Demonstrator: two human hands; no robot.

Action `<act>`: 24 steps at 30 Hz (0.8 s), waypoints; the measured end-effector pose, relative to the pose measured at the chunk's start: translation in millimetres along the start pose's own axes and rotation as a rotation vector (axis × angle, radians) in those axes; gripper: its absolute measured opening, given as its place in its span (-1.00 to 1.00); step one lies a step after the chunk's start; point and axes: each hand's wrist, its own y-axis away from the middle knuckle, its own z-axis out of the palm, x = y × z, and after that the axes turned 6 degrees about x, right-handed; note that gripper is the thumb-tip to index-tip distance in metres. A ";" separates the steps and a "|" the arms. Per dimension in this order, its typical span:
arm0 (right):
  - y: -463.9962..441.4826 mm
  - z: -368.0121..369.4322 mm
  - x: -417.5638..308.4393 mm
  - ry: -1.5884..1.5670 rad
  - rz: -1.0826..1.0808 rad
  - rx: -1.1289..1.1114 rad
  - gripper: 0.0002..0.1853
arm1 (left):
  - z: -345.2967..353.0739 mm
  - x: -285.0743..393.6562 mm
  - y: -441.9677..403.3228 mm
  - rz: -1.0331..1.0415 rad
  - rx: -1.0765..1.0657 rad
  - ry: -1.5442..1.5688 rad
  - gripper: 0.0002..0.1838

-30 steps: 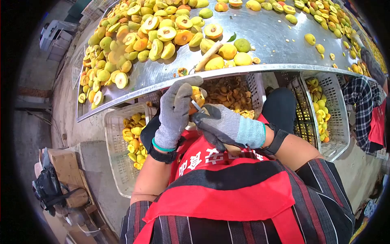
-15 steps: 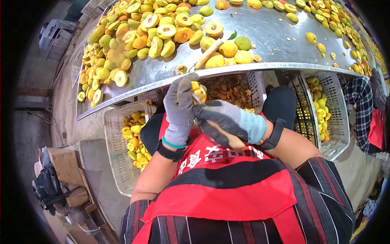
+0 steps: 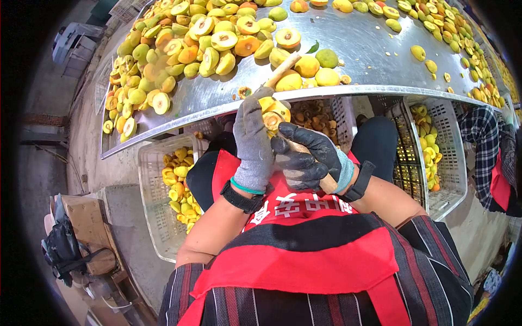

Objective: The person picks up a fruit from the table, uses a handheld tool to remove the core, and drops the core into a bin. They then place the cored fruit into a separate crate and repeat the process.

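My left hand, in a grey glove with dark fingers, is closed around a cut yellow peach. The fruit's opened face, with a brownish hollow or stone, is turned up toward me. My right hand, in a dark-palmed glove, grips a wooden-handled tool close against the peach. The working end of that tool is hidden by the fingers and fruit. Just beyond my left hand, another wooden handle lies at the metal table's edge, near whole peaches.
Halved peaches are heaped on the table's left side, with more at far right. Beneath stand a crate of yellow pieces on the left, brownish scraps in the middle, and another crate on the right. A person's plaid sleeve shows at right.
Both hands have come closer together, the left shifting right. The peach has turned so its cut face shows more. The tool's handle has swung a little, and its metal part is now out of sight.
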 end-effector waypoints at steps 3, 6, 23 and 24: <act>1.6 -10.5 2.0 0.012 -0.058 -0.155 -0.60 | 3.4 -2.6 -1.3 -0.059 0.024 -0.020 -0.63; 3.1 -28.3 -7.6 -0.101 -0.122 -0.367 -0.58 | 4.1 2.0 -5.6 -0.385 0.337 0.436 -0.58; 7.9 -68.6 -14.4 0.042 -0.103 0.277 -0.38 | -155.7 83.2 -61.4 0.073 0.045 -0.935 -0.70; 7.0 -67.4 -13.8 0.049 -0.112 0.288 -0.38 | -126.7 77.9 -79.8 0.067 -0.049 -1.027 -0.70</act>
